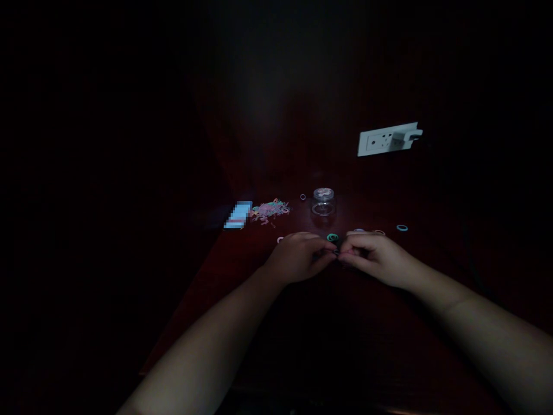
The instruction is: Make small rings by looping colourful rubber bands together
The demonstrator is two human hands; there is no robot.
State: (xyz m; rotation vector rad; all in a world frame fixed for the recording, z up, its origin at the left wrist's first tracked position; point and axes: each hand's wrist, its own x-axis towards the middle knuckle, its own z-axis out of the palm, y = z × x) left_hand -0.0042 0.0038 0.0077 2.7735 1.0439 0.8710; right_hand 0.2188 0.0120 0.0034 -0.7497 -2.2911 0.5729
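In the dim light my left hand and my right hand meet fingertip to fingertip just above the dark red table. Thumb and forefinger of each are pinched together on a thin pink elastic band, most of it hidden by the fingers. A small greyish bit shows between the fingertips, too small to name. Right behind the hands lies a green elastic band. A pale pink band is partly covered by my left hand, and an orange band peeks out behind my right.
A heap of colourful elastic bands lies beside a lit, blurred-out phone at the table's left edge. Behind the hands stands a clear lidded jar. A blue band is at right. A socket panel holds a plug.
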